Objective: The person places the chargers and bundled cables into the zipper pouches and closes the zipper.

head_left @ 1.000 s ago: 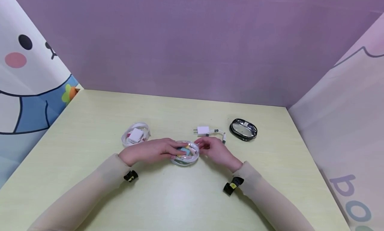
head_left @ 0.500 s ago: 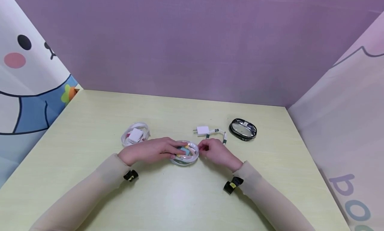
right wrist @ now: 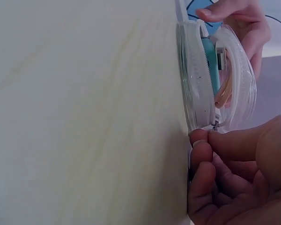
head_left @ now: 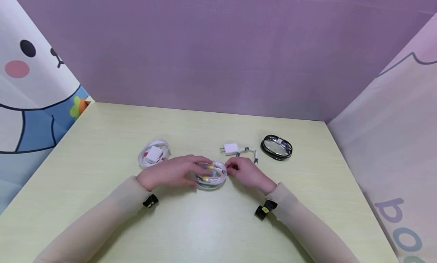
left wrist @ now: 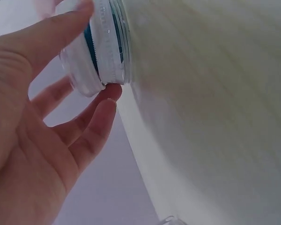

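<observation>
A round clear zip pouch (head_left: 213,179) lies at mid-table, its lid standing partly apart from its base. Inside it are a teal piece (right wrist: 210,61) and a cable with a metal plug end (right wrist: 220,58). My left hand (head_left: 175,172) holds the pouch from the left, thumb at one side and bent fingers at the other. My right hand (head_left: 249,172) has its fingers curled at the pouch's right edge. In the right wrist view, thumb and forefinger pinch at the small zipper pull (right wrist: 215,125), mostly hidden by the fingertips.
Left of the hands lies another clear pouch (head_left: 164,145) with a white charger block (head_left: 154,154). Beyond the right hand are a white plug adapter (head_left: 231,148) and a short white cable (head_left: 255,155). A black-rimmed oval case (head_left: 277,147) sits farther right. A purple wall (head_left: 218,65) stands behind.
My left hand's fingers have lifted and shifted from lying flat on the pouch. The right hand has moved slightly right along the pouch's edge and stays there.
</observation>
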A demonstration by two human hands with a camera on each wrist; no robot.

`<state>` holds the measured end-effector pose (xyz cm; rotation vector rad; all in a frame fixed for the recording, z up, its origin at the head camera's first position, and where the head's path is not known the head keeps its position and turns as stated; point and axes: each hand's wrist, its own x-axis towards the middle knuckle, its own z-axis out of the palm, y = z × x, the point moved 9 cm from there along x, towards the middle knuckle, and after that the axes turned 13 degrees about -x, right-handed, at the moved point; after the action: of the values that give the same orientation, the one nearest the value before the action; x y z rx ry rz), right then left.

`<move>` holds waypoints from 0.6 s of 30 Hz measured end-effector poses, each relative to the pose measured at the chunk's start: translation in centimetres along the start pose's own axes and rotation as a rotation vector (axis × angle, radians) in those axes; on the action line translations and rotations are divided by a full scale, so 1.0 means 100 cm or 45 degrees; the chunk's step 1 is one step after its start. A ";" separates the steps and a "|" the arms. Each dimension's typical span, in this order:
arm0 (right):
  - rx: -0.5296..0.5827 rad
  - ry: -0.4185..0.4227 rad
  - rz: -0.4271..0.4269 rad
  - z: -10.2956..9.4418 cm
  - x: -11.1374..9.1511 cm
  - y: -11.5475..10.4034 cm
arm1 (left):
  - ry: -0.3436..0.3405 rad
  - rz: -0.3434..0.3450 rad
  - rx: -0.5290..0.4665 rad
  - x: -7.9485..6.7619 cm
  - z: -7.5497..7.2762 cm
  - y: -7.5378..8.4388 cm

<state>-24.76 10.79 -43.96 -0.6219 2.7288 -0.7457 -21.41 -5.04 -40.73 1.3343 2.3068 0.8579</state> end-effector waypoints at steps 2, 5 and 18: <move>0.005 0.003 -0.001 -0.001 0.000 0.001 | 0.007 0.035 0.091 0.002 0.000 0.003; 0.009 0.016 -0.014 -0.003 0.001 -0.001 | 0.015 0.116 0.218 0.005 0.001 0.008; 0.272 -0.100 0.077 0.003 0.012 0.017 | -0.133 0.154 0.124 0.018 0.008 0.004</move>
<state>-26.29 11.44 -45.23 -0.5071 2.5401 -0.9607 -21.55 -3.07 -41.07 1.5359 2.2320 0.7016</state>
